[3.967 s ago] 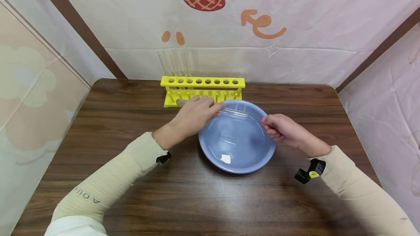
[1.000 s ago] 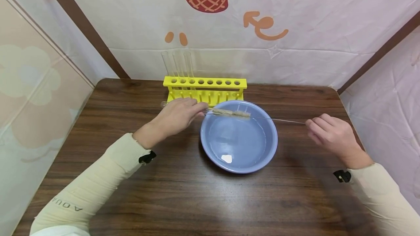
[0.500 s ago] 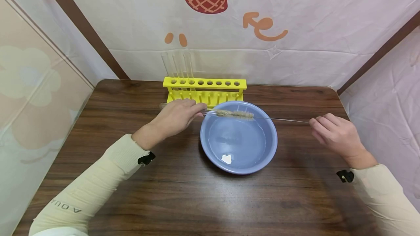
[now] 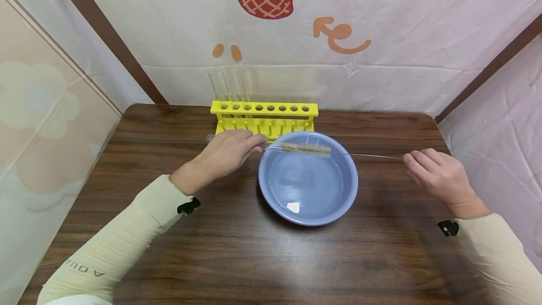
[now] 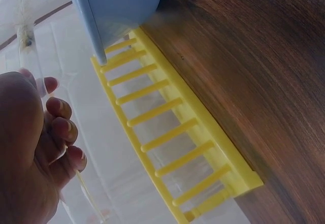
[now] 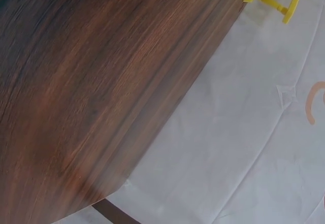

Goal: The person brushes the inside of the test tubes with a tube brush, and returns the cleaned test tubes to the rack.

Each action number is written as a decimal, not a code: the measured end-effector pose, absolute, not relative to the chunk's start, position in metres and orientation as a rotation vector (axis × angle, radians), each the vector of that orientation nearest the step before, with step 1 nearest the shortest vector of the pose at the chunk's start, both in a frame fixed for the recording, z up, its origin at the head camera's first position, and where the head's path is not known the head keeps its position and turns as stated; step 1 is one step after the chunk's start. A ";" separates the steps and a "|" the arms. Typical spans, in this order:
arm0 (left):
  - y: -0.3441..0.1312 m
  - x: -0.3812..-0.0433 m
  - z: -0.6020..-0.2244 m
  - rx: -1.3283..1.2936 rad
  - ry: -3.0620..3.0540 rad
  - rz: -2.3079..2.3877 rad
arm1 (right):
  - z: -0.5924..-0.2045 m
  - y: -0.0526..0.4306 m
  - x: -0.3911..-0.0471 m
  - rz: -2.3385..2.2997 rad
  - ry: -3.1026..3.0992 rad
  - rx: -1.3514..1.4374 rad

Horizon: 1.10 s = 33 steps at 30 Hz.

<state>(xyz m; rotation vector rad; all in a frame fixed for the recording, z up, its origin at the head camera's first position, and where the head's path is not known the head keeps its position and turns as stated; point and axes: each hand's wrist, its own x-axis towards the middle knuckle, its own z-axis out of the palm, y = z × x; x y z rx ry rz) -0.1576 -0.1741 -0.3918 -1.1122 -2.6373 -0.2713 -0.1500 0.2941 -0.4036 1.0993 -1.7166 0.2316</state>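
In the head view my left hand [image 4: 220, 154] grips a clear glass test tube [image 4: 273, 146], held sideways over the far left rim of the blue basin [image 4: 305, 220]. The tube's rounded end pokes out left of the hand. My right hand [image 4: 438, 173] pinches the thin wire handle of a test tube brush [image 4: 311, 150] to the right of the basin. The brush's pale bristles lie in line with the tube, above the basin. How much of them is inside the glass is hard to tell. The left wrist view shows my curled fingers [image 5: 63, 127] around the tube.
A yellow test tube rack [image 4: 264, 108] stands behind the basin, with three clear test tubes [image 4: 228, 84] upright in its left holes. The basin seems to hold water. All stand on a dark wooden table [image 4: 237, 258] against a patterned cloth wall [image 4: 402, 60].
Over four seconds my right hand has moved right, drawing the brush from the tube's left end to above the basin. My left hand shifted slightly left. Lately the brush has kept edging right.
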 end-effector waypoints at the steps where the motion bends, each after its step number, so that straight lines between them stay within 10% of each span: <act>1: -0.174 -0.157 -0.392 -1.110 -2.642 -0.272 | -0.403 0.294 -0.150 0.226 -1.709 1.096; 33: -0.174 -0.160 -0.394 -1.076 -2.646 -0.334 | -0.410 0.287 -0.153 0.147 -1.536 0.883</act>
